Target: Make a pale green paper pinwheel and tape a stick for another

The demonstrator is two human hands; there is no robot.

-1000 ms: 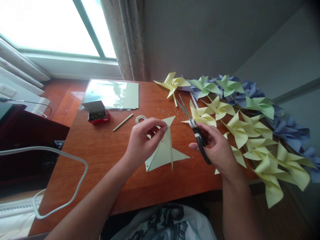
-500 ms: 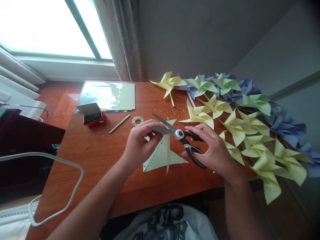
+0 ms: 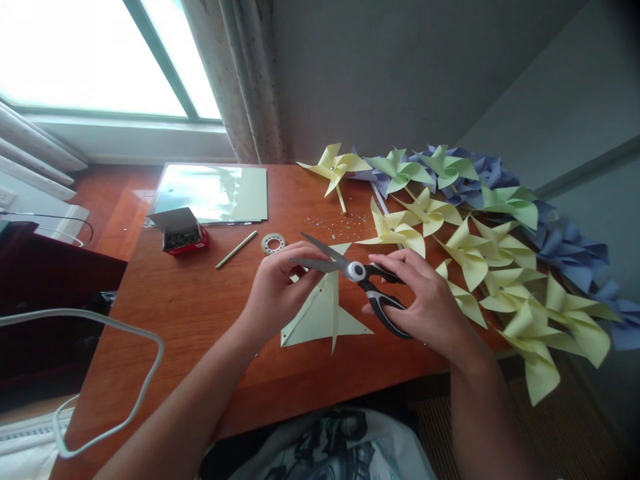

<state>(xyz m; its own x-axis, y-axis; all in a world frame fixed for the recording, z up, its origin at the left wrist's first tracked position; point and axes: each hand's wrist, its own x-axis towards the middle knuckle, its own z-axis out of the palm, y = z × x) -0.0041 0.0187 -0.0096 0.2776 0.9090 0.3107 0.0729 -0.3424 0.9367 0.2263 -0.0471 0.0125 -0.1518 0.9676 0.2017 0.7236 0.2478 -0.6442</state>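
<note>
My right hand (image 3: 425, 303) grips the black-and-white handles of a pair of scissors (image 3: 356, 271), whose blades are parted and point left. The fingers of my left hand (image 3: 280, 283) are pinched together at the blades; whatever is between them is too hidden to make out. Below both hands lies a pale green cut paper piece (image 3: 320, 320) with small holes near its corners and a narrow curled flap. My left hand and the scissors cover its upper part.
Yellow pinwheels (image 3: 510, 290), green pinwheels (image 3: 450, 165) and blue ones (image 3: 573, 250) crowd the table's right side. A tape roll (image 3: 273, 244), a rolled paper stick (image 3: 237, 250), a red box (image 3: 185, 243) of small dark pieces and sheets in clear plastic (image 3: 215, 193) lie left. Tiny scraps (image 3: 340, 223) are scattered beyond my hands.
The whole view has shifted very slightly. The scissors' blades stay parted, and both hands keep nearly the same position and hold.
</note>
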